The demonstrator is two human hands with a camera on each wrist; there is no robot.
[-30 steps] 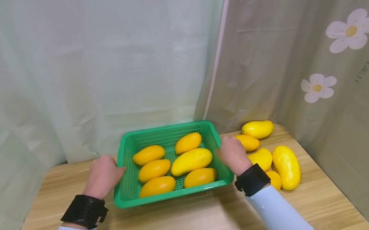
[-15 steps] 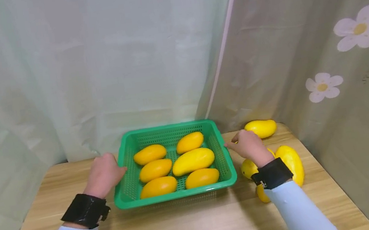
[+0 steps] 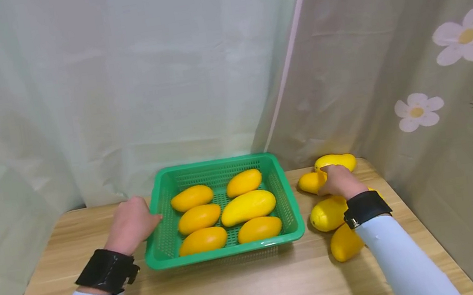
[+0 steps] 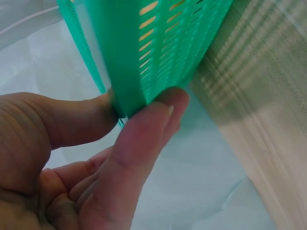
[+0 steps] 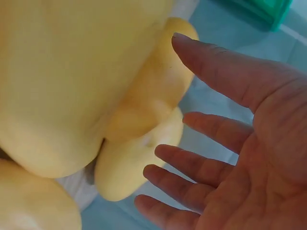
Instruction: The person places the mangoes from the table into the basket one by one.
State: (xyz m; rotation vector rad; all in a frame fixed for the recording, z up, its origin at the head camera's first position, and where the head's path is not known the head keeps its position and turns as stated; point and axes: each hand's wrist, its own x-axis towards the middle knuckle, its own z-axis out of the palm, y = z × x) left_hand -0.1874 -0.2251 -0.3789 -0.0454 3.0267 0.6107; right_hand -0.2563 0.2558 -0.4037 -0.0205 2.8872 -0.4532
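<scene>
A green perforated plastic basket point(image 3: 226, 254) holds several yellow mangoes, lying in two columns. My left hand point(image 3: 131, 223) pinches the basket's left rim; in the left wrist view the thumb is on one side of the green rim point(image 4: 117, 62) and the fingers on the other. To the right of the basket, my right hand point(image 3: 338, 181) is over a loose pile of mangoes, beside an orange-yellow mango point(image 3: 309, 182). The right wrist view has its fingers spread and extended toward a mango point(image 5: 153, 81), with nothing held. A paler mango point(image 5: 72, 86) fills the foreground there.
More loose mangoes lie on the wooden table point(image 3: 239, 293): one at the back point(image 3: 342, 160), one in the middle point(image 3: 327, 214) and one nearer the front point(image 3: 345, 243). A pale curtain point(image 3: 163, 77) hangs behind the table, and a flowered one point(image 3: 367, 73) on the right.
My right hand has left the basket's right side and moved right, over the loose mangoes, its fingers now extended. My left hand stays on the left rim; the basket has hardly shifted.
</scene>
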